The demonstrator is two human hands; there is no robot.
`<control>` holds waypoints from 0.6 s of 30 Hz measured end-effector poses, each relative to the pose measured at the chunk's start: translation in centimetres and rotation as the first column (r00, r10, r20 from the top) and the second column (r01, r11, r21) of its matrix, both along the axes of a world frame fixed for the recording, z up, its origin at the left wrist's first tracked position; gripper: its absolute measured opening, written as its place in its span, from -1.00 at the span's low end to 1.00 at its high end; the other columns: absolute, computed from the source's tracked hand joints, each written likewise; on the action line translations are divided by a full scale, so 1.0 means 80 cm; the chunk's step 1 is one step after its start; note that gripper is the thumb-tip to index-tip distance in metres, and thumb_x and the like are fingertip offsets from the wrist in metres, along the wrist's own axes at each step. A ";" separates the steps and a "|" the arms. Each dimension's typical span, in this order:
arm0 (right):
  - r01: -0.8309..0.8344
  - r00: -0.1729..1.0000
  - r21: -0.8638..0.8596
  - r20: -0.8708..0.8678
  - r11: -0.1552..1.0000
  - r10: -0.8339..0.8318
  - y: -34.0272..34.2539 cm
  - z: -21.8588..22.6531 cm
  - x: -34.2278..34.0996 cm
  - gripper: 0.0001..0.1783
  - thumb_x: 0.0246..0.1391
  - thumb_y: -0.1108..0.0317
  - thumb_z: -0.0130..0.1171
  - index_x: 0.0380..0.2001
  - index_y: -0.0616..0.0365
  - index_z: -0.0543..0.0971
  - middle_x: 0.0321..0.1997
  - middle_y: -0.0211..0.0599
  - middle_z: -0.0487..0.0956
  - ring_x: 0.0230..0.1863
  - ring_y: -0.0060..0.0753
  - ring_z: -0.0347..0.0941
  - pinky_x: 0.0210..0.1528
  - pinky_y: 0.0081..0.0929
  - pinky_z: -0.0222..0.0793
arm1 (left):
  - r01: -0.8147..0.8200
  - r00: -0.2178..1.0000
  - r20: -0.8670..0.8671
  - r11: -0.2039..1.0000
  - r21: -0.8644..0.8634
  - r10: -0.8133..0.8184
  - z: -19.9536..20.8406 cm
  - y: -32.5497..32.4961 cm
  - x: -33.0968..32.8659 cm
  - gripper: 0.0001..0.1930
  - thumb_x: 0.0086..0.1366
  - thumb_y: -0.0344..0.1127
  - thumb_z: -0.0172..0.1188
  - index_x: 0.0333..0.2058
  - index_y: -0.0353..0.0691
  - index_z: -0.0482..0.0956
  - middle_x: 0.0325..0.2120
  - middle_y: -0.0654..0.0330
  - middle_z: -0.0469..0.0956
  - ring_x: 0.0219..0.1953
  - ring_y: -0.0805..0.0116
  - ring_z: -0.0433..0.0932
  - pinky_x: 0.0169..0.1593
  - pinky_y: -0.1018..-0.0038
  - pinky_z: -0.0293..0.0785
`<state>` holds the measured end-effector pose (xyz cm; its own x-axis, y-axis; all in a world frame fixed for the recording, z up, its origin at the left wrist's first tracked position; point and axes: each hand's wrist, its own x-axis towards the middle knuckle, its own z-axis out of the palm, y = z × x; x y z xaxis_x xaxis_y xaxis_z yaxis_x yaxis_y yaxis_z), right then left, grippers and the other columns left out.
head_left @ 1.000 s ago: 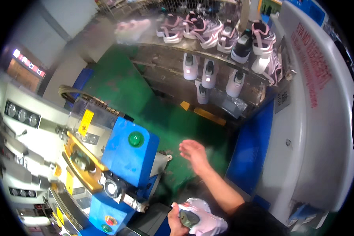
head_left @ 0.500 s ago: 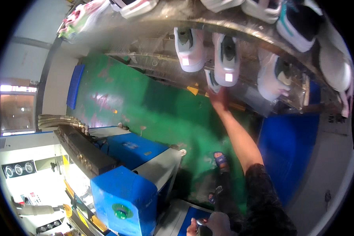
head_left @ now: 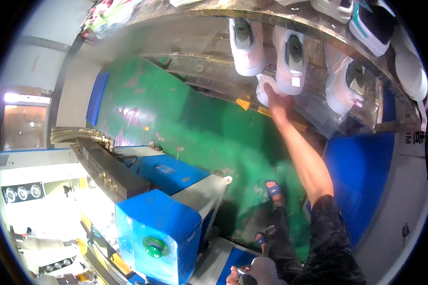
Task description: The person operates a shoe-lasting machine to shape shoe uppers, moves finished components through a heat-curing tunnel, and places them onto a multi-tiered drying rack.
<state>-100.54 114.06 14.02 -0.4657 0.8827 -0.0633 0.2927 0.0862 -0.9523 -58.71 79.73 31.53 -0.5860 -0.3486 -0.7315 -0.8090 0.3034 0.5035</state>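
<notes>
On a green floor (head_left: 204, 130), a shoe rack (head_left: 185, 61), a blue machine housing (head_left: 164, 216) and a person's two hands.
The rack spans the upper part of the view; the housing stands at lower left. The right hand (head_left: 279, 99), arm outstretched, touches a white shoe (head_left: 261, 91) at the rack's lower tier, just below two pinkish-white shoes (head_left: 290, 71); its fingers blur into the shoe, so whether they grip cannot be told. The left hand (head_left: 233, 276), at the lower edge, grasps a pale shoe (head_left: 265, 269). A green button (head_left: 154, 248) marks the housing.
</notes>
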 end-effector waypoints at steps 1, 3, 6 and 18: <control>-0.010 1.000 0.002 -0.008 1.000 0.010 -0.016 0.016 0.015 -0.37 -0.25 -0.10 0.37 -0.29 0.28 0.59 -0.25 0.00 0.62 -0.20 -0.05 0.56 -0.13 -0.23 0.43 | -0.045 0.998 -0.034 0.999 0.020 0.045 0.007 0.001 0.002 -0.49 0.42 0.06 -0.18 -0.40 -0.23 0.57 -0.75 0.43 0.33 -0.72 0.58 0.22 -0.64 0.54 0.13; 0.100 0.991 -0.156 -0.069 0.983 -0.112 -0.056 0.055 0.068 -0.39 -0.29 0.00 0.45 -0.30 0.34 0.59 -0.25 -0.07 0.63 -0.20 -0.22 0.56 -0.09 -0.30 0.41 | 0.163 0.974 -0.145 0.983 -0.080 -0.173 0.014 -0.004 0.019 -0.53 0.41 0.05 -0.15 -0.35 -0.21 0.58 -0.68 0.42 0.39 -0.64 0.58 0.31 -0.54 0.57 0.24; 0.127 0.973 -0.264 -0.153 0.956 -0.171 -0.107 0.059 0.167 -0.43 -0.29 0.25 0.50 -0.19 0.37 0.55 -0.20 -0.18 0.62 -0.19 -0.38 0.52 -0.07 -0.38 0.40 | -0.491 0.870 0.238 0.717 0.494 0.432 0.041 -0.003 0.023 -0.63 0.39 -0.01 -0.08 -0.31 -0.16 0.57 -0.40 0.32 0.52 -0.37 0.57 0.44 -0.28 0.63 0.36; -0.444 0.877 0.081 -0.167 0.892 0.451 -0.304 0.354 0.577 -0.38 -0.23 0.30 0.42 -0.03 0.26 0.49 -0.25 -0.25 0.62 -0.27 -0.54 0.54 -0.17 -0.58 0.44 | -0.077 0.869 -0.312 0.728 0.681 0.384 0.099 -0.108 0.194 -0.51 0.36 0.04 -0.05 -0.40 -0.38 0.51 -0.36 0.13 0.52 -0.30 0.35 0.47 -0.14 0.43 0.36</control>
